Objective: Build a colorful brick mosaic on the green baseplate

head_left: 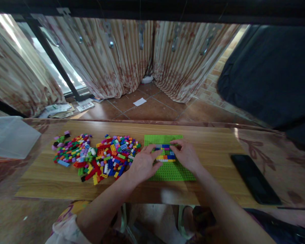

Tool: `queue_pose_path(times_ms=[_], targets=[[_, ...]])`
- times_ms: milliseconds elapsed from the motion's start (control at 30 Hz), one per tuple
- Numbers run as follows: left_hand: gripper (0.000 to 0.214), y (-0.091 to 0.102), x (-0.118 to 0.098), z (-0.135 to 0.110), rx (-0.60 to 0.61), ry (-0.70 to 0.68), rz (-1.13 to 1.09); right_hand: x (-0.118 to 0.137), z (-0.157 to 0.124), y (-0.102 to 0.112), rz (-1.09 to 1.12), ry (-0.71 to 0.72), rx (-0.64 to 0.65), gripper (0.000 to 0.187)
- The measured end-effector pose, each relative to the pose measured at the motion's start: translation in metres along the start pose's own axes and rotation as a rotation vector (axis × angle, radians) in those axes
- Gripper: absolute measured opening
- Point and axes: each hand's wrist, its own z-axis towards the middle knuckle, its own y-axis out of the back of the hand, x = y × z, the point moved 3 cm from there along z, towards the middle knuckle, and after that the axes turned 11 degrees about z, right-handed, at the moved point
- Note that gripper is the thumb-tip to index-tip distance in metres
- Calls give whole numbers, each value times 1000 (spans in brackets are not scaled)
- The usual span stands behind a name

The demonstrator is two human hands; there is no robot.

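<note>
Hands (143,163) flank brick build (165,157), grip unclear | loose bricks (116,157) near baseplate (172,174) left edge | tabletop (218,145) stretches right to phone (255,179)

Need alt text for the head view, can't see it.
A bare left hand and right hand flank a multicoloured brick structure on a green studded baseplate. Loose multicoloured plastic bricks lie heaped to the left on a wood-grain tabletop, with a black rectangular device at right.

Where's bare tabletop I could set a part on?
Bare wood lies between the green baseplate and black phone, beyond the right forearm, plus a strip behind the brick piles. Crowded: those piles, and the baseplate beneath left hand and right hand.
</note>
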Motion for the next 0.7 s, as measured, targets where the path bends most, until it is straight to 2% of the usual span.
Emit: queue_pose_path(times_ms=[133, 400, 567, 700], targets=[[37, 1, -3, 0, 15, -15, 48, 3, -3, -5, -115, 79, 46, 17], [30, 1, -11, 3, 78, -44, 136, 1, -5, -7, -202, 140, 64, 20], [27, -1, -12, 0, 62, -65, 159, -1, -9, -12, -231, 163, 78, 33], [24, -3, -12, -1, 61, -88, 167, -5, -10, -14, -270, 186, 86, 37]])
